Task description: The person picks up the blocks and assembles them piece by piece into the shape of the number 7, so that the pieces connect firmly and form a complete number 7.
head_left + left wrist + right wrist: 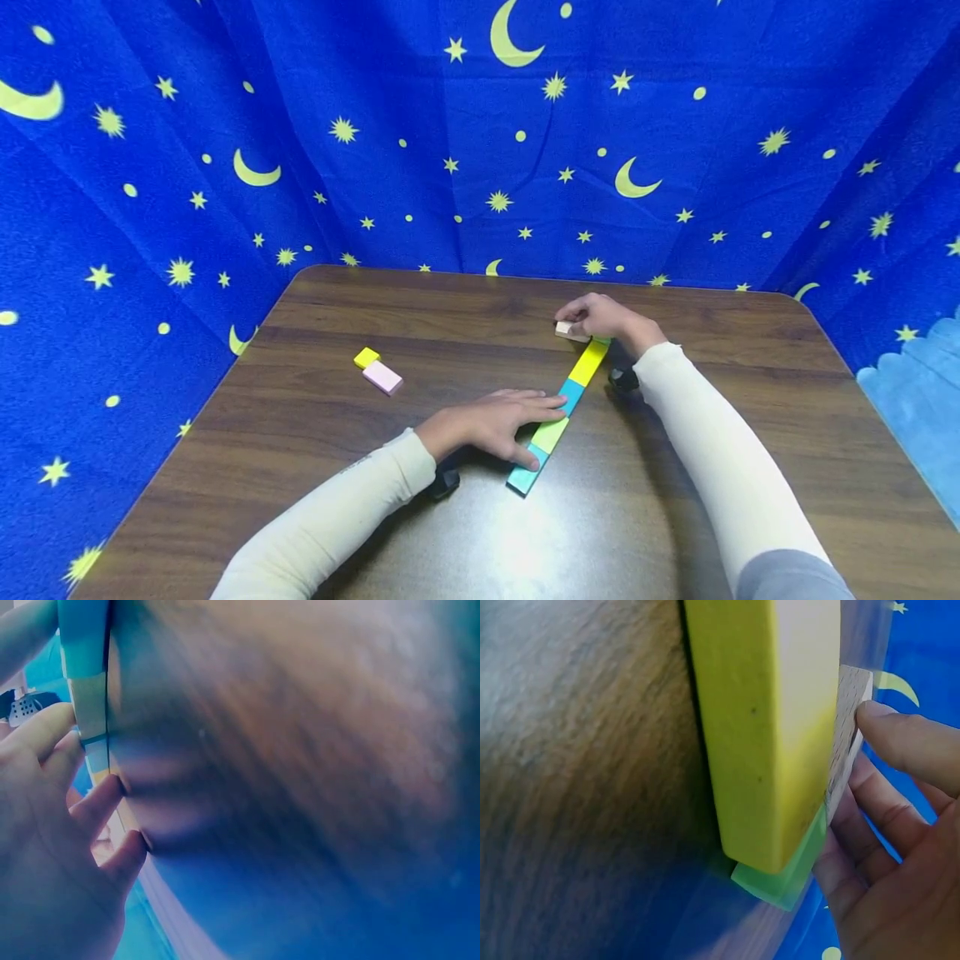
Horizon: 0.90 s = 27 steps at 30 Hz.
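Observation:
A diagonal row of flat coloured blocks lies on the table: a teal block [521,482] at the near end, then a lime block [551,433], a blue block [572,394] and a yellow block [588,361]. Beyond the yellow one is a green block [776,885], partly hidden in the head view. My left hand [497,423] rests spread along the row, thumb at the teal block and fingertips by the blue one. At the far end my right hand [606,319] pinches a pale wooden block [847,735], which sits angled to the left beside the green block.
To the left lie a small yellow block [367,357] and a pink block [383,377], corner to corner. The brown wooden table [285,433] meets a blue curtain [420,167] with moons and stars at its back edge. Dark wrist devices hang under both wrists.

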Motion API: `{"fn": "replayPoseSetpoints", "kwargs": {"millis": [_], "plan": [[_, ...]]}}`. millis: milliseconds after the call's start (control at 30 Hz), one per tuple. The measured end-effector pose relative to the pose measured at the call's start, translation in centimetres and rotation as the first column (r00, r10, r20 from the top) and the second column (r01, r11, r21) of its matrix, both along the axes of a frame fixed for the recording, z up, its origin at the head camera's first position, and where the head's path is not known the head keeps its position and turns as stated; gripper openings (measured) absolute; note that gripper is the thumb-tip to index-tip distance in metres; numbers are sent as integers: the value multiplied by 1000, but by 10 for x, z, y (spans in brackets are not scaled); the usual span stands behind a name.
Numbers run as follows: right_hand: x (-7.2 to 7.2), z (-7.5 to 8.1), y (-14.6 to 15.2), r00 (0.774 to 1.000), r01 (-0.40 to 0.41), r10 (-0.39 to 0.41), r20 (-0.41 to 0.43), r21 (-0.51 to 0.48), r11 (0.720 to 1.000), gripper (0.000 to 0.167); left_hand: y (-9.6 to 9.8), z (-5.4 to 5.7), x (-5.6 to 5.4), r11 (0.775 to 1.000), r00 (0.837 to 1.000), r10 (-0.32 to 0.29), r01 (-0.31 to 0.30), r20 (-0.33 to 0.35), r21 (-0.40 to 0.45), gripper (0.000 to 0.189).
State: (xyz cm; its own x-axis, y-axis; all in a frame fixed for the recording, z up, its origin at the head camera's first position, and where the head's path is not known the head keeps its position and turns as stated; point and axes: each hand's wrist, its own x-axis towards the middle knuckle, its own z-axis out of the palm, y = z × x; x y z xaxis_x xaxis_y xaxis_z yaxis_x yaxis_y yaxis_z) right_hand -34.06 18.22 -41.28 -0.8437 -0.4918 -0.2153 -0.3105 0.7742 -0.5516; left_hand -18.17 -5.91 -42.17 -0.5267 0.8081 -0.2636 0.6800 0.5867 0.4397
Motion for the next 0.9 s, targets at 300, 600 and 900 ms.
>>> {"fn": "replayPoseSetpoints", "kwargs": {"millis": [300,600,900], "plan": [[4,0,3,1000,2,-2,8,-8,1000,36,0,-3,-1,1000,1000,-2,2,-5,5,79],[7,1,4,999,13,-15,-40,-51,999,35,1,1,-1,1000,1000,8,-8,8,-6,78],[18,8,16,993,-29,13,-118,-129,991,33,1,2,0,1000,1000,16,-16,7,-5,79]]}}
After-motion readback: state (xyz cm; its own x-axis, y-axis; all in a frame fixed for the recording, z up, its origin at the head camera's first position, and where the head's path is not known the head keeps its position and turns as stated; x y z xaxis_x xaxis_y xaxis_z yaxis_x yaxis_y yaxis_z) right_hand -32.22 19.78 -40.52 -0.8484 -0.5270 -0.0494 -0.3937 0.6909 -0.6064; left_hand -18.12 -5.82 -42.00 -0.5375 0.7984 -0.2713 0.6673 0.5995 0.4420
